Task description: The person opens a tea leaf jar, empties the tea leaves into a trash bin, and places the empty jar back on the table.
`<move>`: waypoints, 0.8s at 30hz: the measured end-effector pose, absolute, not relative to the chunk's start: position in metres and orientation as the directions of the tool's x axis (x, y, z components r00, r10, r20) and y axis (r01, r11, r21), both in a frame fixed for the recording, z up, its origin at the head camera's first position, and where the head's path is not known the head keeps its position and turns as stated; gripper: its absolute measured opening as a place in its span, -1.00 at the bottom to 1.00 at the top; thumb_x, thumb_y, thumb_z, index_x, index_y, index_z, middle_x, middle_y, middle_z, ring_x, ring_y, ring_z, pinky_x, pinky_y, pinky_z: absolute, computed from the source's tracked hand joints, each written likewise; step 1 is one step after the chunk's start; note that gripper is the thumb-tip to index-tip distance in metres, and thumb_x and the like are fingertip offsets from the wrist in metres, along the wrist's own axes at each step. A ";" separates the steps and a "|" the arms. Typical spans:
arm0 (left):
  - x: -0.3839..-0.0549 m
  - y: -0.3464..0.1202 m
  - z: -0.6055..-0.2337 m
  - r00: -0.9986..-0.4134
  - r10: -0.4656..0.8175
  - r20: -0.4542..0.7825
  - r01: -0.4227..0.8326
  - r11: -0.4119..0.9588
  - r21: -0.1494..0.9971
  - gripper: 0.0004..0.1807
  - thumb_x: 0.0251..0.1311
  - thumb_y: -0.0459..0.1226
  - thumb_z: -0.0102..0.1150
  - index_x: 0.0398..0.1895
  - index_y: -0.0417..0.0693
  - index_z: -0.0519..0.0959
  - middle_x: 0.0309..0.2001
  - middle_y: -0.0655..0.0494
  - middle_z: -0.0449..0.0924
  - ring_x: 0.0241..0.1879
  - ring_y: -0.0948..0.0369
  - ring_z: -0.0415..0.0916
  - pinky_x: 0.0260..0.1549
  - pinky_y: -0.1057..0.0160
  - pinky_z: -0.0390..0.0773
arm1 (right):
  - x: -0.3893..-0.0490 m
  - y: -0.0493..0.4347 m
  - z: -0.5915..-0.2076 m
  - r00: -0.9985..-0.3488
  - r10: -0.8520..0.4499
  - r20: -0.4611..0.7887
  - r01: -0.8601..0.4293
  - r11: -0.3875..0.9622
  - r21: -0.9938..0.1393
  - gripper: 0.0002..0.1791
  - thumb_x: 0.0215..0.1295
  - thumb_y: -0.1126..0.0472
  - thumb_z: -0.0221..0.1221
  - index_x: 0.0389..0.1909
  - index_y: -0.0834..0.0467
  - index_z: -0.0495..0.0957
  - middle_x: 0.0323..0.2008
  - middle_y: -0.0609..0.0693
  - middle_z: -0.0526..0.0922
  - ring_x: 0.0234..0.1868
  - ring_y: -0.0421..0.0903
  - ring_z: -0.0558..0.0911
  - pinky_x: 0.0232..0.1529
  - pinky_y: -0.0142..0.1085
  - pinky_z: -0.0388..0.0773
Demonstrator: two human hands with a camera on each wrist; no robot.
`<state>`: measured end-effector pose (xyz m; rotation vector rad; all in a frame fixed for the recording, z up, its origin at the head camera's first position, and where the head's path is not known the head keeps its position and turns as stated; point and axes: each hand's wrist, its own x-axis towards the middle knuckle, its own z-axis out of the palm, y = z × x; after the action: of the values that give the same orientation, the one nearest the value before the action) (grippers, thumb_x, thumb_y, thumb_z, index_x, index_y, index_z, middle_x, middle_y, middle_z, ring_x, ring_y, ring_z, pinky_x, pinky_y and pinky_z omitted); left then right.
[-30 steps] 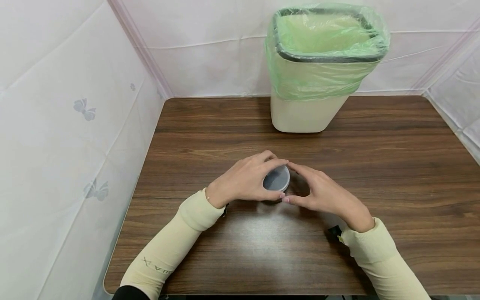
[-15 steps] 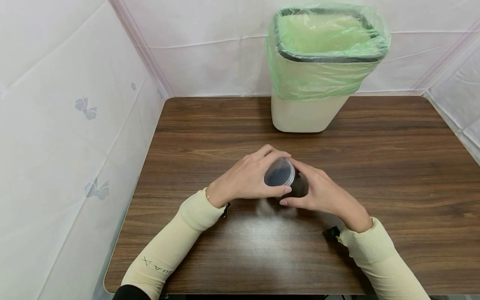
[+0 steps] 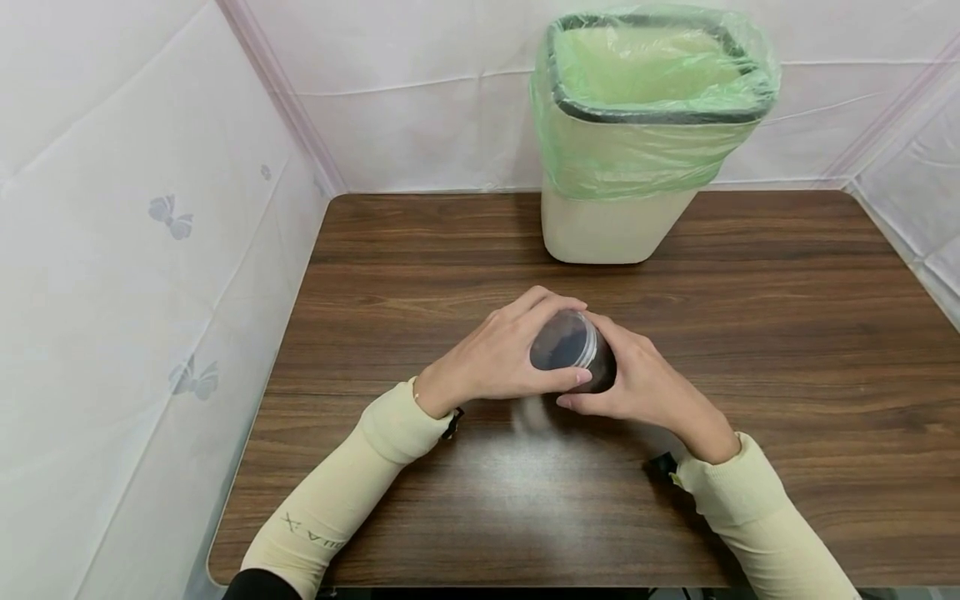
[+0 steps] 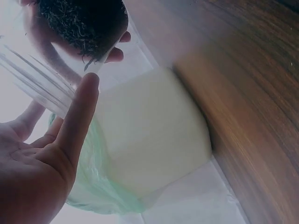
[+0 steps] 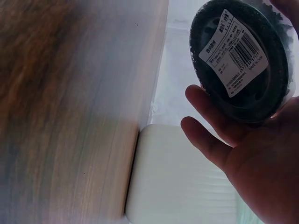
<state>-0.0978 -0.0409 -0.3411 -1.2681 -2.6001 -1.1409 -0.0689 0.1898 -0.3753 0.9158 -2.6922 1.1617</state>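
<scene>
A clear jar (image 3: 602,368) of dark, dry leaf-like bits, perhaps loose tea, is tilted between both hands above the table. My left hand (image 3: 498,354) grips its clear ridged lid (image 3: 558,343), thumb and fingers round the rim. Round the body curls my right hand (image 3: 648,383). In the left wrist view the dark leaves (image 4: 86,23) show through the wall beyond the lid. The right wrist view shows the jar's round base with a white barcode label (image 5: 236,53).
A cream waste bin (image 3: 600,229) lined with a green plastic bag (image 3: 637,158) stands at the back of the brown wood table (image 3: 420,275). White sheeting (image 3: 420,133) hangs behind and at both sides. A small black item (image 3: 662,467) shows by the right cuff.
The jar has tilted, its base swinging to the right so that the dark body now shows. Both hands have moved slightly with it, keeping the lid and body between them.
</scene>
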 end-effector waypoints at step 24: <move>-0.091 -0.030 -0.330 -0.328 0.699 0.635 0.916 0.070 0.396 -0.38 0.21 0.05 0.26 0.27 -0.05 0.53 0.26 0.00 0.42 0.29 0.22 0.31 0.25 0.26 0.34 | -0.059 0.192 -0.367 -0.776 -0.569 0.273 -0.484 0.258 -0.836 -0.31 -0.14 0.20 0.48 0.12 0.04 0.49 -0.13 -0.09 0.66 -0.17 -0.09 0.64 -0.15 -0.27 0.59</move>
<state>-0.0907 -0.0303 -0.3300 -1.6239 -2.0737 -1.1142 -0.0592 0.1918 -0.3672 1.0724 -2.5566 1.6475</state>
